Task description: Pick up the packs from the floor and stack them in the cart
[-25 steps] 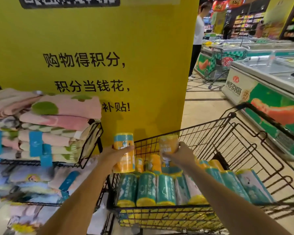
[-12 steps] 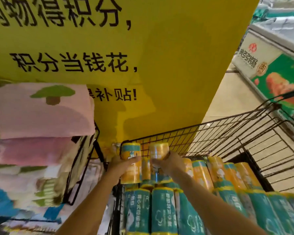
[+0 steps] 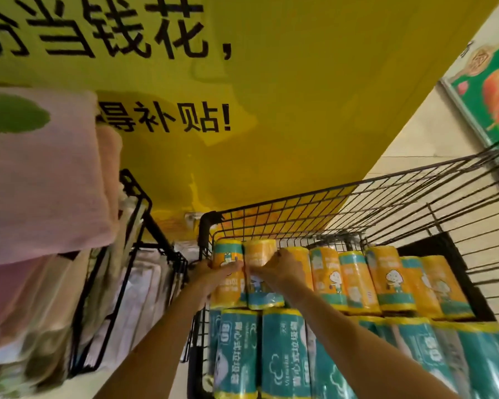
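You lean over a wire shopping cart (image 3: 300,208) parked against a yellow sign (image 3: 271,110) with black lettering. A second ago you held two orange packs upright above the cart, one in each hand. Now both lie down in the cart's far left corner, side by side and touching.

Your left hand (image 3: 213,279) curls its fingers and thumb round the corner pack (image 3: 227,254), which sits against the cart's left wall. Your right hand (image 3: 283,272) grips the second pack (image 3: 260,254) from above, fingers bent over its top. Neither hand has let go yet.

To the right, a row of orange packs (image 3: 355,280) runs across the cart's far end, and your two packs extend that row to the left wall. Nearer to you, a row of teal packs (image 3: 236,349) lies lengthwise.

The two packs look settled at the same height as their neighbours, so this placement seems all but done; releasing both is likely all that remains here. The floor packs are out of sight, so how many are left cannot be told.

On your left, folded pink towels (image 3: 41,174) sit on a black wire rack (image 3: 139,203).
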A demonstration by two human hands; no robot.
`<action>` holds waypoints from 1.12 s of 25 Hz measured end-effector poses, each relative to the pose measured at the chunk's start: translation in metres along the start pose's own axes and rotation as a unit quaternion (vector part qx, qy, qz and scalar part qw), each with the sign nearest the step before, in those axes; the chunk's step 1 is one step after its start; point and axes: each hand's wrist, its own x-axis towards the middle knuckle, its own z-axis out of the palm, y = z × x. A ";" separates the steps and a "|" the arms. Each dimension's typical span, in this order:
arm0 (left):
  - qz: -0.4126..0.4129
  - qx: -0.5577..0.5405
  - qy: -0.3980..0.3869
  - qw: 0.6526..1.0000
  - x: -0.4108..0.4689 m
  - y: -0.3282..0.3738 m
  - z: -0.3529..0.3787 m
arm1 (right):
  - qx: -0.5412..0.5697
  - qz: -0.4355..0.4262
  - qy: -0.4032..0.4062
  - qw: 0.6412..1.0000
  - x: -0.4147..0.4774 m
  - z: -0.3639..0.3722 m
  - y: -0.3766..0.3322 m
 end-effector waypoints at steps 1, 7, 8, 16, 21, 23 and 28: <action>0.001 0.003 0.002 1.000 0.002 -0.001 -0.001 | -0.006 0.006 0.001 1.000 0.001 0.001 -0.001; 0.001 0.019 -0.001 1.000 0.014 -0.011 0.000 | -0.033 0.023 0.005 0.999 0.001 0.009 -0.001; -0.002 0.021 0.005 1.000 0.016 -0.013 0.002 | -0.044 0.023 0.011 0.999 0.000 0.009 -0.002; 0.028 0.102 0.050 0.993 0.013 -0.021 0.006 | -0.072 -0.008 0.061 0.996 -0.015 0.009 -0.001; 0.031 0.082 0.044 0.995 0.012 -0.026 0.007 | -0.154 -0.053 0.106 0.981 -0.022 0.006 -0.002; 0.035 0.091 0.054 0.994 0.013 -0.027 0.007 | -0.152 -0.058 0.127 0.978 -0.019 0.011 0.002; 0.071 0.103 0.059 0.990 0.012 -0.031 0.007 | -0.139 -0.088 0.154 0.974 -0.013 0.021 0.014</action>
